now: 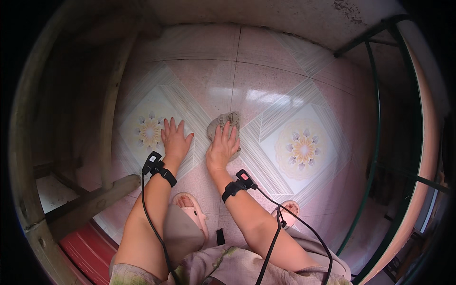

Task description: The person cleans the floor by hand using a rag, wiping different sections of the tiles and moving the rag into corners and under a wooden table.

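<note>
A crumpled grey-brown cloth (214, 125) lies on the patterned tile floor (199, 78) in front of me. My right hand (223, 149) rests flat on top of it, fingers extended, covering part of the cloth. To its left, my left hand (175, 140) is spread over the tiles with nothing in it, beside a printed flower. Each wrist wears a black strap with a small device and cable. Whether the left palm touches the floor cannot be told.
A wooden frame (107, 124) stands at the left, with a red object (89, 249) under it. At the right is a dark green metal frame (374, 156). A wall (285, 17) bounds the floor ahead. My slippered feet are below my hands.
</note>
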{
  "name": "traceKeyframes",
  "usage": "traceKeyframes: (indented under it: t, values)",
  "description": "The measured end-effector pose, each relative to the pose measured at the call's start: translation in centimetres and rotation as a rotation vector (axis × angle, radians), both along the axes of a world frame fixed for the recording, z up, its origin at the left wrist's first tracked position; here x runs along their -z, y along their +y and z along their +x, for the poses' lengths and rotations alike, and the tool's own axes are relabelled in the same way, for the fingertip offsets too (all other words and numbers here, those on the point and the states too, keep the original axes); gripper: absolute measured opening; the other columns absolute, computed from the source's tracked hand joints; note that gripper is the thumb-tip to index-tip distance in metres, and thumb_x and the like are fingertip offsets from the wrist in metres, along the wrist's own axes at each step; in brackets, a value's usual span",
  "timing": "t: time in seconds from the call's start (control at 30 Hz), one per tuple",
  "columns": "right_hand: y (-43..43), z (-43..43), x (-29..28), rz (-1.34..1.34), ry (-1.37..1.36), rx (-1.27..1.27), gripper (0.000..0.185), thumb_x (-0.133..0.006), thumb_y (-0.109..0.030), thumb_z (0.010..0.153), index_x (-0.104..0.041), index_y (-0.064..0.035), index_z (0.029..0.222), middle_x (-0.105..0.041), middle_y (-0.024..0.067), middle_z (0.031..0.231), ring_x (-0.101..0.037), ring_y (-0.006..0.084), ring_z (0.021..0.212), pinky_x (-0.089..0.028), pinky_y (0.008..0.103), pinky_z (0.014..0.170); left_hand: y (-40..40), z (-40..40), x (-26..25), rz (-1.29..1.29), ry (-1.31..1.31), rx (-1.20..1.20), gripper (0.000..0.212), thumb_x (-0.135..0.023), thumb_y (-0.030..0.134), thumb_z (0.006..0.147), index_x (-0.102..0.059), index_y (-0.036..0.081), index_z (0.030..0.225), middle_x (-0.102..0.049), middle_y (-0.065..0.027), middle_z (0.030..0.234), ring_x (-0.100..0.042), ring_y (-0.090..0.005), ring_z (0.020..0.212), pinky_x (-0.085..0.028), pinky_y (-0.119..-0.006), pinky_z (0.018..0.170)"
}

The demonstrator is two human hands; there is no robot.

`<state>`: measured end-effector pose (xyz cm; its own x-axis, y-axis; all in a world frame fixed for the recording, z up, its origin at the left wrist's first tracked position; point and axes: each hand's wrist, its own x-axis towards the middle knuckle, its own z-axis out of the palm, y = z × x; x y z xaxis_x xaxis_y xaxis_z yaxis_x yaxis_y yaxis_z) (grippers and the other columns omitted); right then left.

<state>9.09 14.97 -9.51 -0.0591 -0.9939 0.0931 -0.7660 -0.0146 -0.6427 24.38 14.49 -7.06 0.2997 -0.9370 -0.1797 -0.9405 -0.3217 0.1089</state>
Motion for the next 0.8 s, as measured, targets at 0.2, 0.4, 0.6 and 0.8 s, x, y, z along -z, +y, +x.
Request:
traceKeyframes:
  t: [0.2,0.4,0.6,0.8]
  values:
    - [-5.2,-2.7,-0.3,-0.032,-0.250,-0.113,0.048,-0.060,-0.002,0.077,-0.062,-0.0054,0.125,-0.051,0.0128,0.145,-0.041,0.0370,0.136,-0.026,0.0518,0.111,-0.5,-0.3,-3.8,0.150,-0.086,-0.097,0.090,-0.078,0.045,0.077,-0.040,0.005,0.149,-0.030,-0.0269,0.156,-0.015,-0.0421,0.150,-0.017,-0.057,0.119]
    - [-4.0,-9.5,1.4,-0.001,-0.036,0.029,0.060,-0.062,-0.005,0.082,-0.048,-0.0047,0.140,-0.035,0.0204,0.155,-0.029,0.0430,0.143,-0.019,0.0575,0.114,-2.2,-0.9,-5.5,0.255,-0.193,-0.155,0.112,-0.085,0.050,0.067,-0.030,0.003,0.153,-0.027,-0.0343,0.154,-0.016,-0.0461,0.149,-0.018,-0.056,0.119]
    - [-8.0,-6.2,1.0,0.029,0.087,0.034,0.065,-0.065,-0.013,0.084,-0.043,-0.0019,0.145,-0.025,0.0244,0.159,-0.019,0.0458,0.147,-0.010,0.0621,0.117,-1.9,0.7,-3.8,0.353,-0.272,-0.114,0.130,-0.088,0.058,0.057,-0.025,-0.003,0.153,-0.030,-0.0460,0.145,-0.027,-0.0532,0.142,-0.018,-0.054,0.119]
    - [-21.3,-0.7,-0.6,-0.195,0.043,0.056,0.054,-0.054,-0.014,0.089,-0.048,0.0004,0.141,-0.032,0.0244,0.156,-0.023,0.0446,0.146,-0.011,0.0608,0.117,-1.3,0.8,-3.3,0.271,-0.302,-0.034,0.135,-0.087,0.062,0.052,-0.026,-0.006,0.151,-0.038,-0.0468,0.138,-0.035,-0.0553,0.136,-0.023,-0.053,0.118]
